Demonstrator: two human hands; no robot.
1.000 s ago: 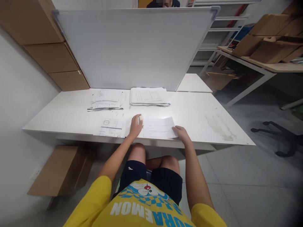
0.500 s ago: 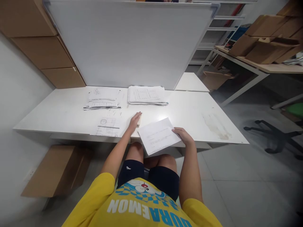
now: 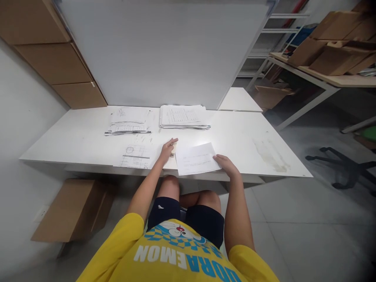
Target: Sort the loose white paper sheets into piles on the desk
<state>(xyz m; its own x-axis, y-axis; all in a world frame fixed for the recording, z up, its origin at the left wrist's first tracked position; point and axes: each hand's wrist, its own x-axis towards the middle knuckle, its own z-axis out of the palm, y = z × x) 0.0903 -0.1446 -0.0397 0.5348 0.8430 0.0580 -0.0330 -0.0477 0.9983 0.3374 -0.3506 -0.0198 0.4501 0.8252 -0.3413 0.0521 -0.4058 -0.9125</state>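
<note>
My right hand [image 3: 226, 165] grips the right edge of a printed sheet of paper [image 3: 196, 158], thumb on top and fingers underneath. The sheet lies over the front edge of the desk, its left side close to my left hand. My left hand [image 3: 167, 150] is closed around a small beige oblong object [image 3: 173, 150] with a dark end, which rests on the desk. The fingers cover much of it, so its kind is unclear. Left of that hand, another printed sheet [image 3: 132, 156] lies flat near the front edge.
Toward the back of the white desk [image 3: 237, 137] lie a thick paper stack [image 3: 185, 116] and a smaller paper pile [image 3: 128, 120]. A whiteboard [image 3: 164, 55] stands behind them. Cardboard boxes [image 3: 78, 96] rise at the left, and a box [image 3: 66, 209] sits below.
The sheet in my right hand has moved up and turned, so it lies straighter on the desk edge. My left hand stays by the beige object. The view has shifted slightly.
</note>
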